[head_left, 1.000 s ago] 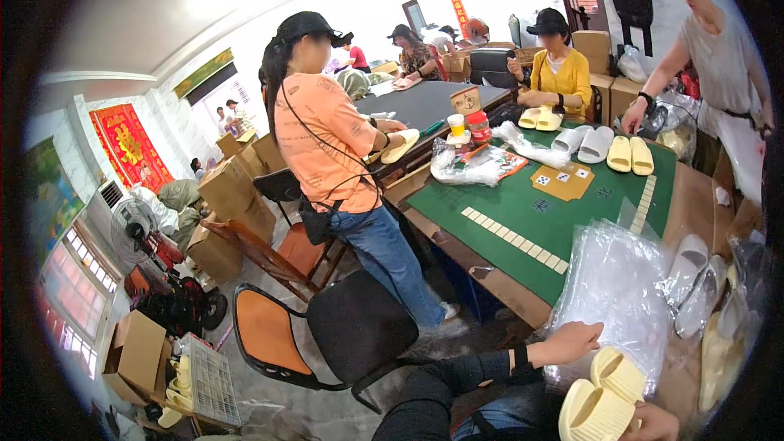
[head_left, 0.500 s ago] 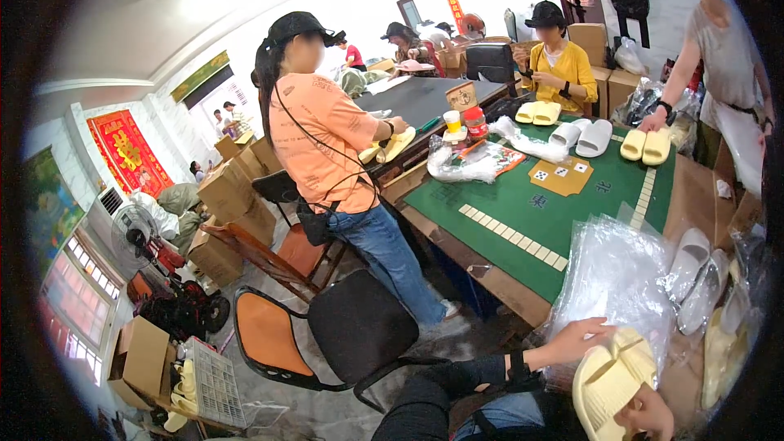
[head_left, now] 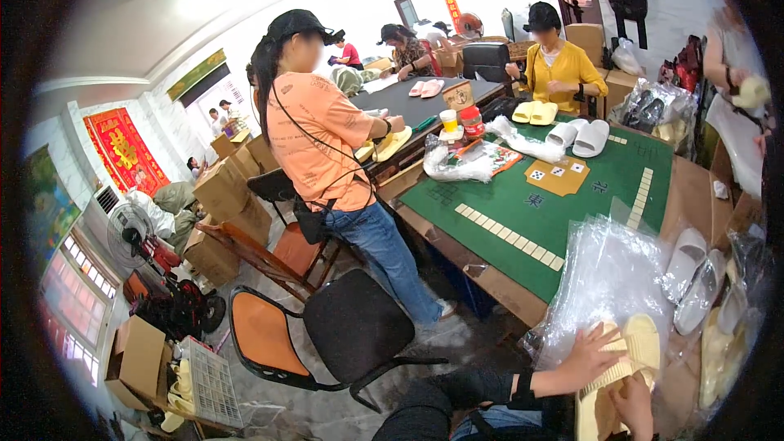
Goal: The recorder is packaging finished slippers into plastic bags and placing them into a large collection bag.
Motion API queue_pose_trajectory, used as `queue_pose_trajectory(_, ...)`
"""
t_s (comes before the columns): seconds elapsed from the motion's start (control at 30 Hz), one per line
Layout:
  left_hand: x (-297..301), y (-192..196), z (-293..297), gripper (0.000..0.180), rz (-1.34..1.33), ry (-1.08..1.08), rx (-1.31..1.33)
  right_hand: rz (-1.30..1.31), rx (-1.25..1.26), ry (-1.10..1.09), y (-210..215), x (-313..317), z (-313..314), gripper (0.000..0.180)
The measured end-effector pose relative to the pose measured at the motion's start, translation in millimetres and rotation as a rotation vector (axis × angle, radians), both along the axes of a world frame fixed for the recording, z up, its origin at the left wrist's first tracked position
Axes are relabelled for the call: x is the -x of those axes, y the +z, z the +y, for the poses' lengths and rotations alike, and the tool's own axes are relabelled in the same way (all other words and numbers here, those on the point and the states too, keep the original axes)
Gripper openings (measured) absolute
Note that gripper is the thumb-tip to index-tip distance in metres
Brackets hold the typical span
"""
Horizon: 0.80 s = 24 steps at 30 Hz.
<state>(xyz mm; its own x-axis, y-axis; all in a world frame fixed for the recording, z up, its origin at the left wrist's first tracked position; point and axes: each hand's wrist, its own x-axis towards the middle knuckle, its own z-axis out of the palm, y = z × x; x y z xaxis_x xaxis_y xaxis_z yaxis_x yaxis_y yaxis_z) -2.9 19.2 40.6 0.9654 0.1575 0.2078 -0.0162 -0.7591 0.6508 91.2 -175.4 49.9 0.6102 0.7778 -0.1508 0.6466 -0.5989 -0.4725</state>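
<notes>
A pair of pale yellow slippers [head_left: 642, 344] is between my hands at the lower right, over the near end of the clear plastic bags. My left hand [head_left: 581, 362] grips the left slipper, its fingers laid across the ribbed strap. Lower down, my right hand [head_left: 634, 406] holds the pair near the straps, with its fingertips partly hidden. Beneath and beyond the slippers lies a stack of clear plastic bags [head_left: 600, 278].
Bagged white slippers [head_left: 688, 265] lie to the right of the stack. White slippers [head_left: 589, 138] and yellow slippers [head_left: 535, 112] stand on the green table mat [head_left: 490, 196]. A black chair [head_left: 358, 328] is at my left. A co-worker in orange [head_left: 318, 122] stands beyond it.
My left hand has come onto the slippers, which now show side by side. At far right, a co-worker has lifted yellow slippers off the mat. Pink slippers now show on the dark table.
</notes>
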Motion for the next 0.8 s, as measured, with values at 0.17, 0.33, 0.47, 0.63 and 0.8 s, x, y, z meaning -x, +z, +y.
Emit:
queue_pose_trajectory(0.17, 3.0, -10.1, -22.7, 0.039, -0.12, 0.006, -0.044, -0.003, -0.39, -0.099, -108.3, -35.1, 6.8, 0.025)
queue_pose_trajectory(0.33, 0.5, -10.6, -39.1, 0.046, -0.148, -0.018, -0.093, 0.089, -0.599, -0.169, -149.3, -62.8, 24.6, 0.03)
queue_pose_trajectory(0.47, -2.5, -31.5, -49.8, 0.03, -0.351, -0.045, 0.103, -0.983, -0.393, 0.215, -109.1, -61.9, 34.8, 0.029)
queue_pose_trajectory(0.63, 5.5, -16.2, -47.0, 0.03, -0.265, -0.121, 0.265, -0.791, -0.467, 0.14, -53.1, -39.0, 68.7, 0.027)
queue_pose_trajectory(0.8, 11.3, 46.3, -31.3, 0.03, -0.811, 0.171, -0.403, -0.578, -0.556, 0.095, -14.4, -31.6, 103.1, 0.026)
